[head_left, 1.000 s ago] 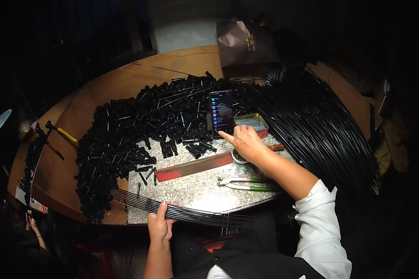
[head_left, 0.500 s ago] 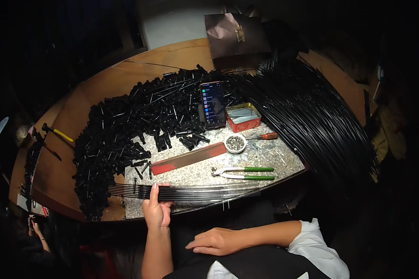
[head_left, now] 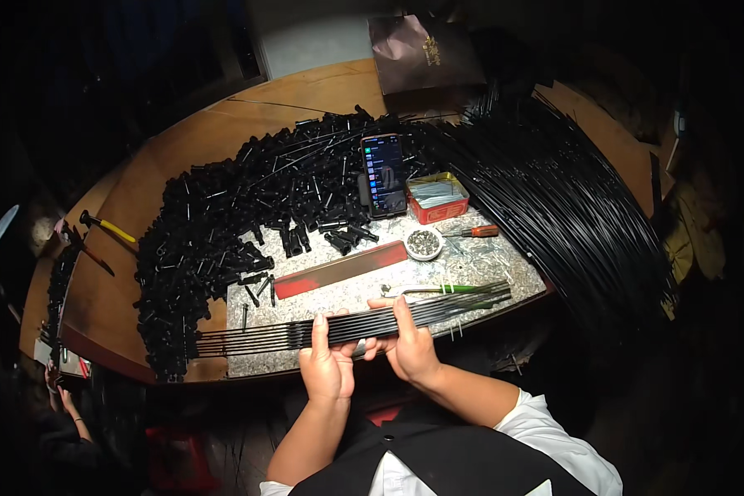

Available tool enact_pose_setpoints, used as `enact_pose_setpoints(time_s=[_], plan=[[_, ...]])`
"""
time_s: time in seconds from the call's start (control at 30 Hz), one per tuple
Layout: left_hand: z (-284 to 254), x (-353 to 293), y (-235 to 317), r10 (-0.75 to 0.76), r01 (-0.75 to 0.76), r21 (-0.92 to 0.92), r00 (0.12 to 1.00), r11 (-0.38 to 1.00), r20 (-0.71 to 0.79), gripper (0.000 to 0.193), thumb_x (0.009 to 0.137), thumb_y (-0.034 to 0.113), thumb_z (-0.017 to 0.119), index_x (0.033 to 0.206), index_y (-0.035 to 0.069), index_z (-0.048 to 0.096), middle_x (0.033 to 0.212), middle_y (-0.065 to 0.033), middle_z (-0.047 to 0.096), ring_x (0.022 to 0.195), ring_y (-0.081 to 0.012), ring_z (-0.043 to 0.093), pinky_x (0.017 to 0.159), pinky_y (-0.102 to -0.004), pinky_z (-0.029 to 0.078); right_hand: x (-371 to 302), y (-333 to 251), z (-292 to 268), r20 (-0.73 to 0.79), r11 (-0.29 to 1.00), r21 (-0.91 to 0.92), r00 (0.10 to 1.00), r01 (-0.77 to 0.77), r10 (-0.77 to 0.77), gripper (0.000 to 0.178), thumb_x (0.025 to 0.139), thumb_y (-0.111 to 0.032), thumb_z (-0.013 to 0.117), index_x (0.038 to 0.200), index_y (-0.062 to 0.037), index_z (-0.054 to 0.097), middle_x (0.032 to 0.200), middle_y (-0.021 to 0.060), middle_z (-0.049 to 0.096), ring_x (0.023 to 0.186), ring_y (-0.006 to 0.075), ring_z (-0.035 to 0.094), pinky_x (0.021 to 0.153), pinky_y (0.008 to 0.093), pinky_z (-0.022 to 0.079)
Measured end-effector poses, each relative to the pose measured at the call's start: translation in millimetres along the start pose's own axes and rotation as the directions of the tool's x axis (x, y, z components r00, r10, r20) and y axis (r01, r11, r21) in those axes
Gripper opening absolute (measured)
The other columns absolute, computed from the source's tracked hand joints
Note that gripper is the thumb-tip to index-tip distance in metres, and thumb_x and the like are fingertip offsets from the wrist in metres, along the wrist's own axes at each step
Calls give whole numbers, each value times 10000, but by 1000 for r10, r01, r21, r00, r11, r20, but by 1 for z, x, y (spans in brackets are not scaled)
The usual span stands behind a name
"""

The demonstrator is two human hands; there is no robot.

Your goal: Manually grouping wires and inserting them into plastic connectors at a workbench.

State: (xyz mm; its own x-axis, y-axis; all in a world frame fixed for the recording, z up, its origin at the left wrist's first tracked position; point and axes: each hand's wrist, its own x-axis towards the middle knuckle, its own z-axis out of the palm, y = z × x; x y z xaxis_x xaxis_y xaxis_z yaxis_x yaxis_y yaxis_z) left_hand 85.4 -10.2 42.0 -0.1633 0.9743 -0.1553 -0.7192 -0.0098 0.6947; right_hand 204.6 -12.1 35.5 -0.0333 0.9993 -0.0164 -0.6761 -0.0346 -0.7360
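Note:
A flat bundle of thin black rods (head_left: 355,324) lies across both my hands above the near edge of the table. My left hand (head_left: 328,368) grips it near the middle, thumb on top and fingers underneath. Close beside it, my right hand (head_left: 413,351) grips the same rods in the same way. Leftward the bundle reaches the heap of small black plastic parts (head_left: 215,223), where I cannot tell rod ends from heap. Its right end covers much of the green-handled pincers (head_left: 397,290). A few thin pale pins stick out across the rods at that end.
Beyond the rods lie a red-edged bar (head_left: 339,270), a white bowl of small metal bits (head_left: 422,243), a screwdriver (head_left: 481,231) and a red tin (head_left: 440,211). A phone (head_left: 383,178) stands upright. Long black rods (head_left: 570,207) are heaped right; a yellow-handled hammer (head_left: 112,229) lies left.
My right hand has come up from my lap and taken hold of the rods. My left hand has moved rightward, and the bundle's right end now lies over the pincers.

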Motion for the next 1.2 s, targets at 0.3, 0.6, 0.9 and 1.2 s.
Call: enact_pose_setpoints(time_s=[0.3, 0.6, 0.9, 1.2], plan=[[-11, -47, 18, -430, 280, 379, 808, 882, 402, 315, 963, 180, 438, 1118, -86, 504, 1080, -229, 596, 933, -291, 637, 775, -336, 543, 6, -99, -15, -81, 953, -302, 996, 17, -44, 352, 946, -328, 423, 931, -5, 564, 729, 88, 578, 417, 138, 520, 349, 268, 459], [-67, -61, 74, 61, -169, 384, 958, 907, 279, 210, 950, 122, 437, 962, -53, 552, 839, -216, 648, 625, -228, 660, 537, -286, 537, 23, -176, -14, 488, 728, -570, 870, 381, -73, 337, 938, -192, 371, 870, 61, 582, 812, 154, 526, 410, 125, 487, 301, 192, 417], [-99, -41, 40, -8, -133, 665, 979, 735, 205, 191, 932, 94, 478, 948, -60, 590, 840, -157, 655, 616, -160, 636, 538, -231, 503, 25, -131, 13, 509, 443, -829, 791, 343, 340, 172, 849, -93, 530, 749, 26, 604, 777, 90, 594, 739, 182, 565, 674, 295, 457], [-64, -37, 50, 117, -347, 696, 927, 629, 357, 165, 914, 74, 510, 941, -58, 607, 838, -138, 658, 624, -140, 620, 549, -226, 496, 26, -43, -6, 598, 423, -801, 523, 424, 608, 277, 879, -272, 563, 849, 1, 595, 707, 165, 599, 637, 286, 572, 616, 359, 452]])
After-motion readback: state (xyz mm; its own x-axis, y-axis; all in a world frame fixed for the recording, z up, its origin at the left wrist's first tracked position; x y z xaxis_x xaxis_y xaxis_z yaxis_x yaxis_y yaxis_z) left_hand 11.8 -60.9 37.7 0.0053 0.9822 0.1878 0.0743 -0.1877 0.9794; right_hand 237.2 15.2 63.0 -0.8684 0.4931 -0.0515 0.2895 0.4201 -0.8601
